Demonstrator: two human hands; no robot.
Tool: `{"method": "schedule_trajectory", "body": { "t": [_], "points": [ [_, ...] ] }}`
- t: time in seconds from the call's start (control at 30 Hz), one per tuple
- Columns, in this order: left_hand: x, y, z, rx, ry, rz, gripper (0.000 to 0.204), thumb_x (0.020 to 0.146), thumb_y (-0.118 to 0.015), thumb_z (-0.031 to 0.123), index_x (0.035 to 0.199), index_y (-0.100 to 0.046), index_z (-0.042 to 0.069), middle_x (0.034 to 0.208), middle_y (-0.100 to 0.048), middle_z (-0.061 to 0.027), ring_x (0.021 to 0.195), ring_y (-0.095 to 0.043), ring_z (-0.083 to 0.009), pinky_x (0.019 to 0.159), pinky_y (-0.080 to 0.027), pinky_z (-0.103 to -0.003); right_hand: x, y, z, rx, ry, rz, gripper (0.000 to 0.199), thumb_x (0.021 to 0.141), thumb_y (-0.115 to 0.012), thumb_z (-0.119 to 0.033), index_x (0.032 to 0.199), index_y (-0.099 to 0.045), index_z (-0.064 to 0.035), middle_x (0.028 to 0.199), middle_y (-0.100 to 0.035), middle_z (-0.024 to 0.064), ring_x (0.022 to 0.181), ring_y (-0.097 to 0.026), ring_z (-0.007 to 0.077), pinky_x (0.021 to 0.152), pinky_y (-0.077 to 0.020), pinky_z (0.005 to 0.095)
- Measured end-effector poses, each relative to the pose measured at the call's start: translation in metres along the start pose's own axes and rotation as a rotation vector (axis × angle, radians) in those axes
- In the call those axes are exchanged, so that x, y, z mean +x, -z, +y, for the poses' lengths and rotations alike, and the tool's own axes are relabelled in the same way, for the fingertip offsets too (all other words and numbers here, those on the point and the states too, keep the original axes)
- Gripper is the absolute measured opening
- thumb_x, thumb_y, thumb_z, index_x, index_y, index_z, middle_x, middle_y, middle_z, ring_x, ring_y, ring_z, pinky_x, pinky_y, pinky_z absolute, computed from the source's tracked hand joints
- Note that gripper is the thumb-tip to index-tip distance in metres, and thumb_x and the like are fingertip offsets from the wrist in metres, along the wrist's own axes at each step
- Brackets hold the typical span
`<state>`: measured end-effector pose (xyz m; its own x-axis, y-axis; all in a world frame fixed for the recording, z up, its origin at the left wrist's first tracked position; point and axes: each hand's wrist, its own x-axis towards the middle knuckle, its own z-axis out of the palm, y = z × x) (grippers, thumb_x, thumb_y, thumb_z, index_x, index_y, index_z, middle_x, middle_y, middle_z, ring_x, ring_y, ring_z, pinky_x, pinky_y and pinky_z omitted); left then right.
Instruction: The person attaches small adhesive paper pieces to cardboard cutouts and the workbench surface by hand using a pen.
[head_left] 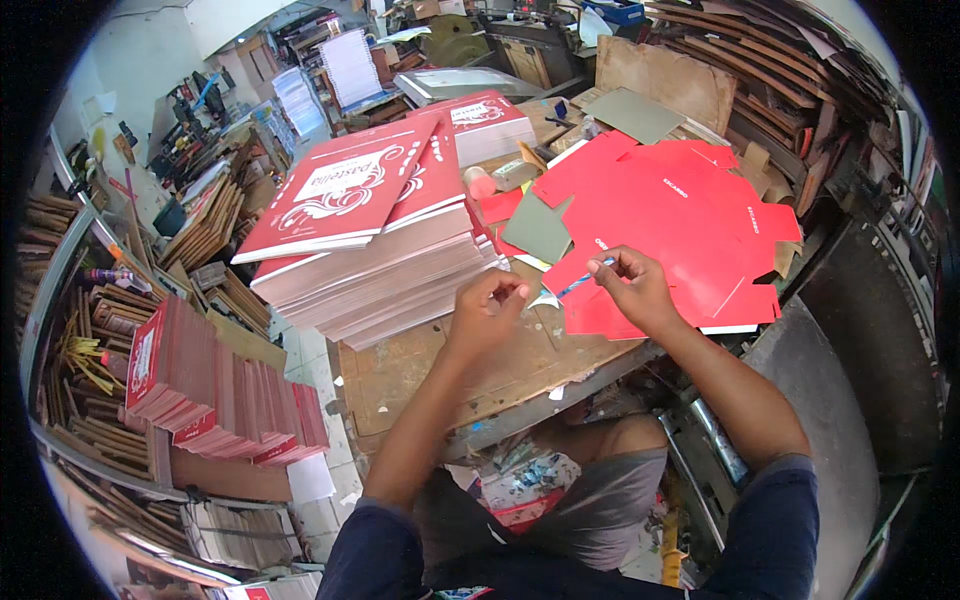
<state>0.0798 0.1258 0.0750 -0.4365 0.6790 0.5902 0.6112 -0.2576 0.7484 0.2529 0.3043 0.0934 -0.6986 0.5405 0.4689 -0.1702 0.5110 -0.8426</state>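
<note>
In front of me both hands are raised over the near edge of a worn brown work table [420, 385]. My right hand [640, 290] is closed in a pinch around a thin blue stick-like thing [575, 286], which slants down toward my left hand. My left hand [488, 310] has thumb and forefinger pressed together; whether something small is between them I cannot make out. Beyond my right hand lie red die-cut card sheets [690, 235] with tabbed edges. A tall stack of red-and-white printed sheets [390, 280] stands beyond my left hand.
Another red printed stack [495, 135] stands farther back. Grey-green card [537, 230] and a pinkish jar [479, 183] sit between stacks and die-cuts. Bundles of red-edged sheets [225, 390] are at lower left. Boards [760, 75] pile up at far right; a dark metal panel [865, 290] stands nearer.
</note>
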Motion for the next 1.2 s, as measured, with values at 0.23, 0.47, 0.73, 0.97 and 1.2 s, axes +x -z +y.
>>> {"method": "schedule_trajectory", "body": {
  "t": [0.23, 0.47, 0.73, 0.97, 1.2],
  "points": [
    [0.000, -0.025, -0.058, 0.120, 0.046, -0.069, 0.014, 0.083, -0.066, 0.007, 0.096, -0.066, 0.003, 0.075, -0.061, -0.0029, 0.063, -0.053, -0.0094, 0.058, -0.043, -0.025, -0.003, -0.004, -0.012, -0.045, 0.013, 0.012, 0.020, 0.093, -0.065, -0.020, 0.093, -0.065, 0.0008, 0.070, -0.059, 0.0001, 0.067, -0.052, 0.0055, 0.062, -0.0452, 0.0251],
    [0.001, -0.018, -0.067, 0.113, 0.127, -0.132, 0.019, 0.079, -0.067, 0.007, 0.098, -0.065, 0.002, 0.079, -0.061, -0.0058, 0.064, -0.053, -0.0131, 0.059, -0.044, -0.027, -0.003, -0.010, -0.011, -0.086, -0.185, -0.293, 0.023, 0.095, -0.061, -0.021, 0.098, -0.065, 0.0016, 0.076, -0.065, 0.0036, 0.071, -0.059, 0.0074, 0.065, -0.0479, 0.0262],
    [-0.002, -0.022, -0.065, 0.170, 0.067, -0.199, 0.029, 0.079, -0.071, 0.012, 0.106, -0.066, 0.003, 0.086, -0.060, -0.0081, 0.070, -0.054, -0.0169, 0.061, -0.046, -0.030, -0.005, -0.007, -0.004, -0.163, -0.362, -0.428, 0.021, 0.096, -0.060, -0.020, 0.099, -0.066, 0.0001, 0.075, -0.062, 0.0014, 0.070, -0.055, 0.0068, 0.063, -0.0468, 0.0258],
    [-0.002, -0.023, -0.061, 0.133, 0.112, -0.186, 0.030, 0.079, -0.070, 0.014, 0.107, -0.067, 0.006, 0.082, -0.059, -0.0074, 0.069, -0.056, -0.0197, 0.064, -0.046, -0.033, -0.004, -0.005, 0.007, -0.034, -0.184, -0.060, 0.027, 0.096, -0.059, -0.023, 0.093, -0.066, 0.0024, 0.071, -0.062, 0.0038, 0.067, -0.055, 0.0083, 0.060, -0.0449, 0.0270],
    [-0.004, -0.023, -0.066, 0.151, 0.096, -0.217, 0.034, 0.080, -0.071, 0.016, 0.111, -0.065, 0.005, 0.084, -0.058, -0.0081, 0.072, -0.055, -0.0190, 0.064, -0.046, -0.032, -0.003, 0.002, 0.015, -0.340, -0.413, -0.509, 0.029, 0.095, -0.057, -0.028, 0.089, -0.067, -0.0003, 0.063, -0.059, 0.0054, 0.057, -0.052, 0.0119, 0.056, -0.0425, 0.0311]
  ]
}}
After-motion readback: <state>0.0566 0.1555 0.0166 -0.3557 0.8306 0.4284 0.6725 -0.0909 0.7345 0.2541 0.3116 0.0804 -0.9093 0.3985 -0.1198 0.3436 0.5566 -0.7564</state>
